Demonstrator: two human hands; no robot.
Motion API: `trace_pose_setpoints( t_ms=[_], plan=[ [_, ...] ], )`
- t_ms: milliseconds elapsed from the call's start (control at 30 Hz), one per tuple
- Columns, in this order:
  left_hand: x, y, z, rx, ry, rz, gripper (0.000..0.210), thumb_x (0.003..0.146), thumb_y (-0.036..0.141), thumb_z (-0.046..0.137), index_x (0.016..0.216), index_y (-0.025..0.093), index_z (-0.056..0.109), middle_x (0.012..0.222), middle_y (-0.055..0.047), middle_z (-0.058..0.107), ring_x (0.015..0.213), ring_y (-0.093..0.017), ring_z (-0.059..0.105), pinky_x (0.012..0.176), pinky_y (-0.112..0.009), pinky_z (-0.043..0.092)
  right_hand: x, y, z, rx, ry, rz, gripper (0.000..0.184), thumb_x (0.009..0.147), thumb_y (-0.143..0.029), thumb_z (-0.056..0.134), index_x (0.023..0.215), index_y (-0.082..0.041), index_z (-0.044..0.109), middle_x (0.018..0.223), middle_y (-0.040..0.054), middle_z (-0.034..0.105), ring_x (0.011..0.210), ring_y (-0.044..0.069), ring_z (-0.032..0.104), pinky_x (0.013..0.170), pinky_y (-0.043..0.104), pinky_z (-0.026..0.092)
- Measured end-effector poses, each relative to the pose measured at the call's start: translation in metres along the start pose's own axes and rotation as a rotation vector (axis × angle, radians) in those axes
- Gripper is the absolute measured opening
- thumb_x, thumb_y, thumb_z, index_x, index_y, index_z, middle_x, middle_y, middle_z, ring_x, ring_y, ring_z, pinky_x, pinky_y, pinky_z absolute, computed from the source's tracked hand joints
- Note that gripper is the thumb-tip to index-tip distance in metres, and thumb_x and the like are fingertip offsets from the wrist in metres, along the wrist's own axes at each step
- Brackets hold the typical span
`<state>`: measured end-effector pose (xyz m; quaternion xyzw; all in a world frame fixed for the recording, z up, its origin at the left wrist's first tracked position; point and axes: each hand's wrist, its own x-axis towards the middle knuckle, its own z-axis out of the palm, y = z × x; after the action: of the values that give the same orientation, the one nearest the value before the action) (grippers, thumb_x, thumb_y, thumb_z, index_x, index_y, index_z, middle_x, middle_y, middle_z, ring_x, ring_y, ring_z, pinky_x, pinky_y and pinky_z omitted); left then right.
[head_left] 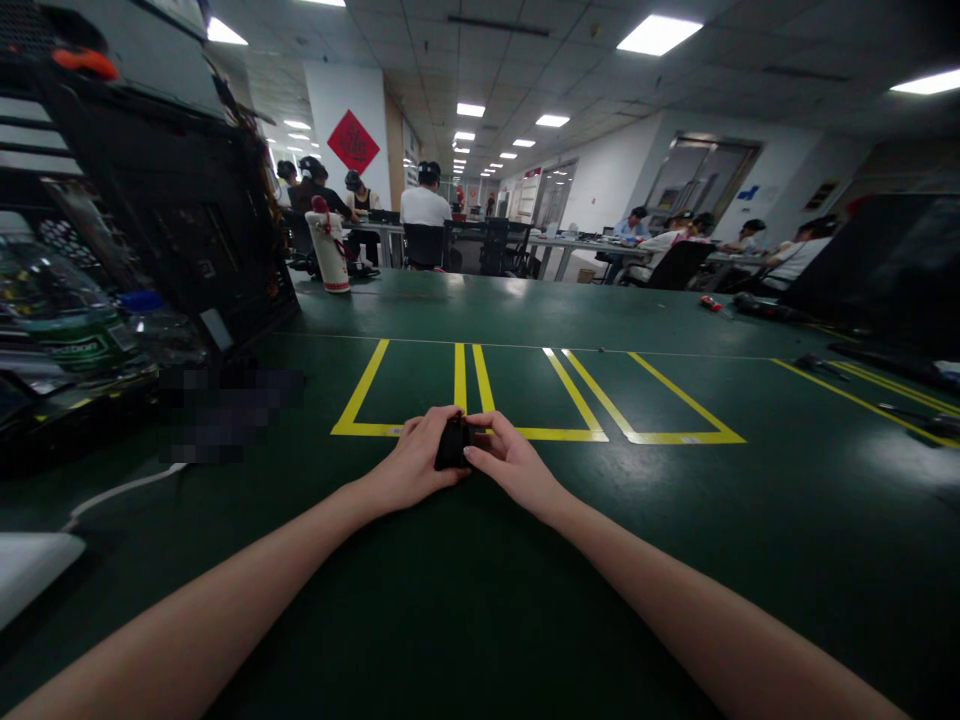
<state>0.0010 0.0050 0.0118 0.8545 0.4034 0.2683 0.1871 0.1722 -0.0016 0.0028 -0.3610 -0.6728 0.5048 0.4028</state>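
Between my two hands, low over the green table, is a small black object (451, 446) whose kind I cannot make out. My left hand (415, 458) wraps round its left side, fingers over the top and thumb below. From the right, my right hand (517, 462) pinches it with thumb and fingertips. Much of the object is hidden behind the fingers. Just beyond the hands, yellow tape (559, 434) marks out rectangles on the tabletop.
The green table (480, 600) spreads all round. At left stand an opened black computer case (202, 230), a plastic bottle (75, 330) and a white cable (124, 488). A white cylinder (330, 250) stands farther back. Dark equipment (885, 270) is at right. Several people sit beyond.
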Motion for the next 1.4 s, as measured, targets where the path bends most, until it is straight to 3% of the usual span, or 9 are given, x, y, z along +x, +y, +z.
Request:
trace_pose_setpoints(
  t_ms=[233, 467, 767, 1033, 1400],
  plan=[
    [0.0, 0.0014, -0.0011, -0.007, -0.014, 0.007, 0.057, 0.071, 0.028, 0.058, 0.119, 0.022, 0.028, 0.118, -0.007, 0.042, 0.11, -0.023, 0.041, 0.097, -0.043, 0.029, -0.003, -0.0049, 0.0021, 0.034, -0.007, -0.015, 0.017, 0.078, -0.02, 0.049, 0.094, -0.023, 0.044, 0.1, 0.0015, 0.049, 0.094, 0.015, 0.054, 0.083, 0.034, 0.046],
    [0.0003, -0.0009, 0.0, -0.001, -0.01, 0.007, 0.058, 0.071, 0.028, 0.058, 0.12, 0.022, 0.027, 0.118, -0.008, 0.042, 0.111, -0.024, 0.041, 0.096, -0.044, 0.029, -0.0002, -0.0018, -0.0002, -0.035, 0.004, -0.005, 0.029, 0.078, -0.02, 0.048, 0.107, -0.024, 0.043, 0.11, 0.003, 0.047, 0.106, 0.017, 0.048, 0.092, 0.037, 0.041],
    [0.0012, -0.0049, 0.0039, 0.007, 0.022, 0.03, 0.059, 0.07, 0.028, 0.06, 0.119, 0.021, 0.028, 0.116, -0.008, 0.043, 0.109, -0.024, 0.042, 0.095, -0.043, 0.03, -0.0008, -0.0016, 0.0029, 0.057, 0.012, -0.027, 0.017, 0.077, -0.02, 0.051, 0.092, -0.023, 0.044, 0.098, 0.0011, 0.05, 0.095, 0.015, 0.054, 0.083, 0.033, 0.046],
    [0.0001, -0.0022, 0.0011, -0.016, -0.003, 0.01, 0.059, 0.07, 0.027, 0.059, 0.12, 0.023, 0.027, 0.118, -0.008, 0.042, 0.11, -0.025, 0.041, 0.095, -0.045, 0.03, -0.0008, -0.0039, 0.0005, -0.062, 0.023, 0.0, 0.031, 0.078, -0.022, 0.049, 0.108, -0.023, 0.043, 0.111, 0.004, 0.048, 0.107, 0.017, 0.047, 0.095, 0.038, 0.038],
    [0.0011, 0.0022, -0.0016, -0.009, -0.014, -0.011, 0.057, 0.07, 0.026, 0.059, 0.119, 0.022, 0.029, 0.118, -0.008, 0.042, 0.111, -0.025, 0.042, 0.095, -0.046, 0.029, -0.0023, -0.0018, 0.0025, 0.049, 0.004, 0.005, 0.023, 0.075, -0.017, 0.051, 0.096, -0.023, 0.043, 0.101, 0.0017, 0.05, 0.097, 0.015, 0.054, 0.083, 0.034, 0.047]
  ],
)
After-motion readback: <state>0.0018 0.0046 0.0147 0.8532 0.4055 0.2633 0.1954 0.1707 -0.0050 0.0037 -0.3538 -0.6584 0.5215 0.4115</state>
